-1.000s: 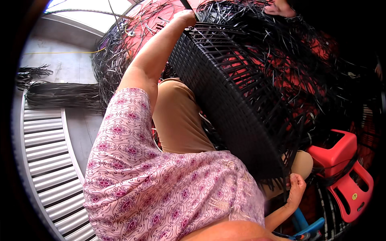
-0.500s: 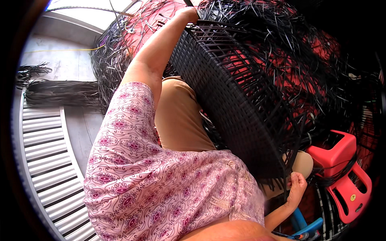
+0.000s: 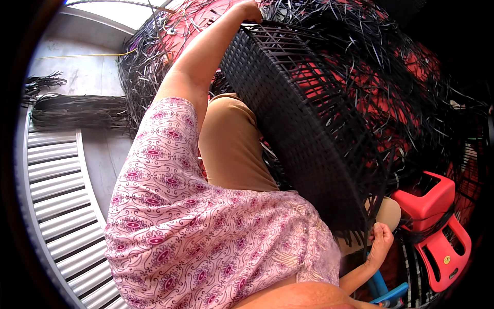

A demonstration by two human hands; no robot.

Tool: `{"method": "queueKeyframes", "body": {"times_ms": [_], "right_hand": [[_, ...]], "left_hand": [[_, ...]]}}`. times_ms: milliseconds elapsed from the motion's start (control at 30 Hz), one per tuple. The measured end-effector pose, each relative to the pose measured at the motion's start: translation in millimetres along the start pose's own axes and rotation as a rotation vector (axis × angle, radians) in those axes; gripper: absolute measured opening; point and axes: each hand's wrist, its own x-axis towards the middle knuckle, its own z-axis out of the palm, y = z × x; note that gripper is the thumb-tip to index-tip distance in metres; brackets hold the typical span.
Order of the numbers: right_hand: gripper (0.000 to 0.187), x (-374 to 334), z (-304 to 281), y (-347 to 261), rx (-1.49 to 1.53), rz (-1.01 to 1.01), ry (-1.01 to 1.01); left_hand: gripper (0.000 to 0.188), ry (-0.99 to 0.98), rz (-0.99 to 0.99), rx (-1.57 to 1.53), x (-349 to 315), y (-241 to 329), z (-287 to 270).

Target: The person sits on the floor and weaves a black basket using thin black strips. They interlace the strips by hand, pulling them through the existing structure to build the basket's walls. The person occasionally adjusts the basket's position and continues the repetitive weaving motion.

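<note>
A black woven wicker panel (image 3: 293,113) stretches diagonally beside my legs, with tight weave on the near side and open strands behind. My left hand (image 3: 249,11) is at its far upper end, fingers curled over the edge; what they grip is hidden. At the near lower corner, my right hand (image 3: 381,238) is closed in a pinch, on a black plastic strip (image 3: 369,234) as it appears. Short loose strip ends hang below the weave by that hand.
Tangled black strips (image 3: 360,31) lie over a red surface ahead. A red plastic stool or chair (image 3: 432,216) stands at right, a blue tool handle (image 3: 391,294) below it. To the left are a slatted metal rack (image 3: 62,190) and a strip bundle (image 3: 80,112).
My left hand has shifted slightly to the right along the panel's far end. My right hand stays nearly in place, still closed. The view has shifted slightly.
</note>
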Motion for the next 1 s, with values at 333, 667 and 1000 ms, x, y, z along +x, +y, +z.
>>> {"method": "queueKeyframes", "body": {"times_ms": [333,667,1000], "right_hand": [[0.025,23,-14,20,-0.010,-0.024,-0.101],[0.015,-4,-7,-14,0.038,0.071,-0.105],[0.017,-18,5,-25,0.123,0.039,-0.056]], "left_hand": [[0.028,-0.555,0.168,0.253,92,-169,71],[0.021,0.242,-0.091,-0.026,50,-167,52],[0.023,0.469,-0.553,-1.235,-9,-123,4]]}}
